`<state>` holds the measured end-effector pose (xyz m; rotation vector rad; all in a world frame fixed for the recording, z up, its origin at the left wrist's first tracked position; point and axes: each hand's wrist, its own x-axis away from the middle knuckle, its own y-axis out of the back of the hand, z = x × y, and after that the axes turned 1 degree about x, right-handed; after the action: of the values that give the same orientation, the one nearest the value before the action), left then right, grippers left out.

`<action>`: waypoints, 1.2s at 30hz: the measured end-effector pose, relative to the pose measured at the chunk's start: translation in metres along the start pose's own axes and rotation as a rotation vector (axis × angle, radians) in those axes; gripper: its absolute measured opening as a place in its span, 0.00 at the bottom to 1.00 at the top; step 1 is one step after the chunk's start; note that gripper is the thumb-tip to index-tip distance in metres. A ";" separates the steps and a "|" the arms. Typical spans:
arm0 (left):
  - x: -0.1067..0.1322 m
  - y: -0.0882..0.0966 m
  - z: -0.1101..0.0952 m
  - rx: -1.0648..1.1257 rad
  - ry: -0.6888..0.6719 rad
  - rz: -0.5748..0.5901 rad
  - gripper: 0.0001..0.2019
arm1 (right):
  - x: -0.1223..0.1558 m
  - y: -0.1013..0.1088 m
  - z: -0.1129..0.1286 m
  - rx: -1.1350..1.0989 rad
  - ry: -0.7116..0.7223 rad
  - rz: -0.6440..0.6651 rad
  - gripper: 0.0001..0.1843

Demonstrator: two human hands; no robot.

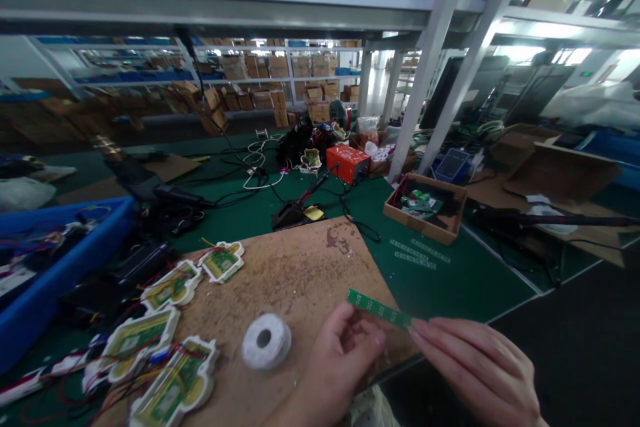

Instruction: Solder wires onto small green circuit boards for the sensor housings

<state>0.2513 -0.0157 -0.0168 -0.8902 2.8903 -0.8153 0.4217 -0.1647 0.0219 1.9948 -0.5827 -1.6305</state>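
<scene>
A narrow green circuit board strip (pixel 380 309) with a row of small white-marked parts is held up over the front right of the brown work board (pixel 300 267). My right hand (pixel 475 363) pinches the strip's right end between thumb and fingers. Curled at the other end is my left hand (pixel 345 353), its index finger against the strip; how firmly it grips is partly hidden. To the left of that hand, a white roll (pixel 267 341) lies with its hole facing up. Several white-framed circuit boards (pixel 173 283) with wires line the work board's left side.
A blue bin (pixel 65 260) of wired parts stands at the left edge. Behind the work board are a soldering iron stand (pixel 295 212) and an orange box (pixel 349 163). A cardboard tray (pixel 425 207) of small boards sits right. A shelf beam (pixel 215 3) crosses overhead.
</scene>
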 end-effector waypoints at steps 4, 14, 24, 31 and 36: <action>0.002 -0.003 -0.003 -0.020 -0.007 -0.036 0.22 | 0.000 0.001 0.000 -0.001 0.002 0.001 0.16; -0.001 0.006 -0.011 -0.040 -0.046 -0.121 0.23 | 0.000 -0.008 0.003 0.016 0.019 -0.005 0.15; 0.008 0.020 0.006 0.072 -0.080 -0.190 0.18 | -0.005 -0.015 0.007 -0.068 0.029 -0.009 0.15; 0.010 0.022 0.008 0.100 -0.076 -0.202 0.19 | -0.015 -0.016 0.010 -0.098 0.021 -0.016 0.14; 0.013 0.024 0.011 0.031 -0.072 -0.176 0.23 | -0.025 -0.021 0.014 -0.166 -0.008 -0.028 0.11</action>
<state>0.2299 -0.0107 -0.0357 -1.1579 2.7601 -0.8179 0.4035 -0.1347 0.0258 1.8842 -0.4099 -1.6478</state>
